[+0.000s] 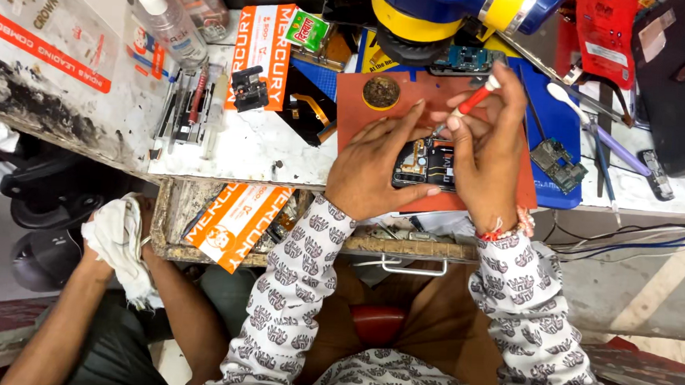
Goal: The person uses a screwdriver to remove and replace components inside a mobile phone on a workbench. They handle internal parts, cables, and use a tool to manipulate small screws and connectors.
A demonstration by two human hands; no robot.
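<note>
An opened phone (pixel 426 163) with its dark innards exposed lies on a red-brown work mat (pixel 363 118). My left hand (pixel 371 170) rests over its left side, fingers pressing the phone down. My right hand (pixel 488 142) pinches a small screwdriver with a red and white handle (pixel 475 100), its tip pointing down into the phone's upper edge. A round brass-coloured dish (pixel 381 93) sits on the mat just beyond my left fingers.
A green circuit board (pixel 557 163) lies on a blue mat at right, beside tweezers and a purple-handled tool (pixel 611 147). A spray bottle (pixel 167 19), tools and orange cartons sit at left. An open drawer (pixel 197 231) is below. Another person's arm holds a white cloth (pixel 121 242).
</note>
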